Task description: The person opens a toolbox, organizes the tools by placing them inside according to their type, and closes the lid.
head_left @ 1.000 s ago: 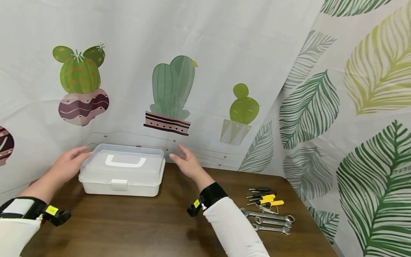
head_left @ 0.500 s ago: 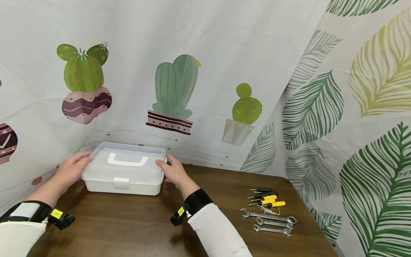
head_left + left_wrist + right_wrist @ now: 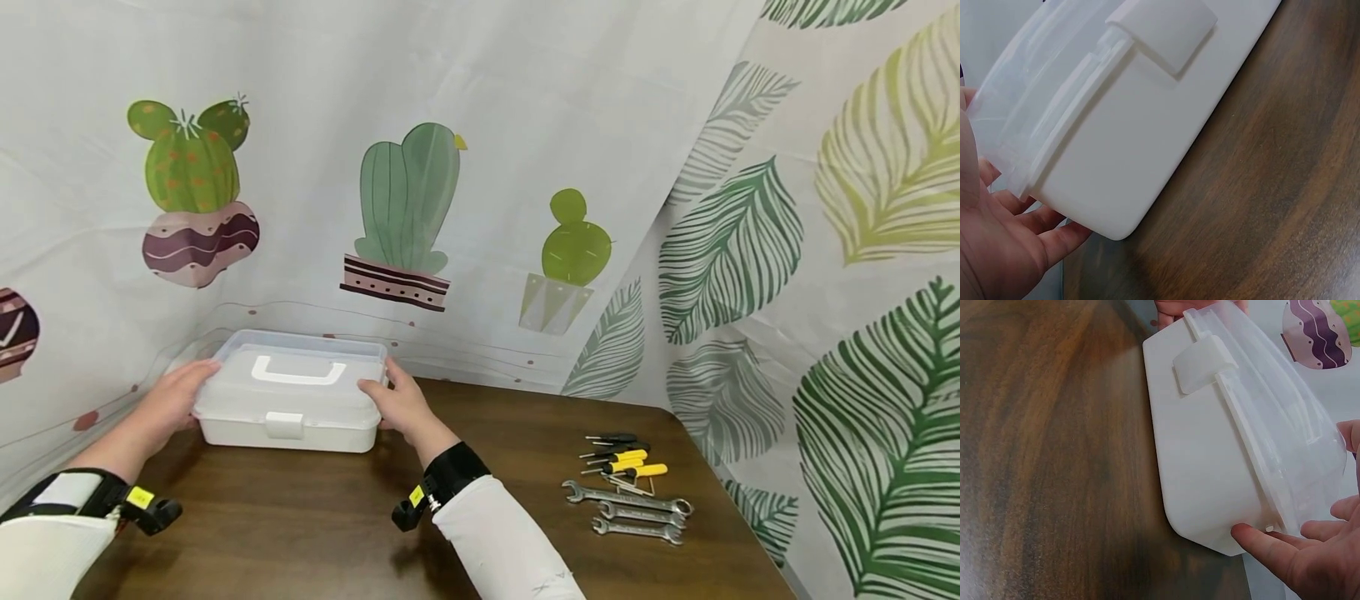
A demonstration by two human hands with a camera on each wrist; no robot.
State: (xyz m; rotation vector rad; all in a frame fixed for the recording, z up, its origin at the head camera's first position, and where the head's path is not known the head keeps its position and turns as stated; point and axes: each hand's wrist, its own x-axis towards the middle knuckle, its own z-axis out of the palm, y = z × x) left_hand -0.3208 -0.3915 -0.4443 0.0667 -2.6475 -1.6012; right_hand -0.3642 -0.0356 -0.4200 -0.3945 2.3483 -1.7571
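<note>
A white plastic storage box [image 3: 330, 436] with a clear lid [image 3: 236, 377] stands at the back left of the brown table. Its lid is down, with a white carry handle [image 3: 298, 372] on top and a white latch [image 3: 285, 425] at the front. My left hand [image 3: 176, 396] grips the left end; in the left wrist view its fingers [image 3: 1063, 240] reach under the lid's rim along the side wall. At the other end my right hand [image 3: 405, 410] holds the box, thumb on the lid and fingers [image 3: 1266, 547] against the lower wall.
Right of the box lie several screwdrivers [image 3: 626, 462] with yellow or black handles, some hex keys [image 3: 630, 483] and three wrenches [image 3: 637, 514]. A cloth printed with cacti and leaves [image 3: 480, 167] hangs close behind the table.
My right hand has moved left from beside the box onto its right end. The left hand has closed in on the left end. The box stays in its place.
</note>
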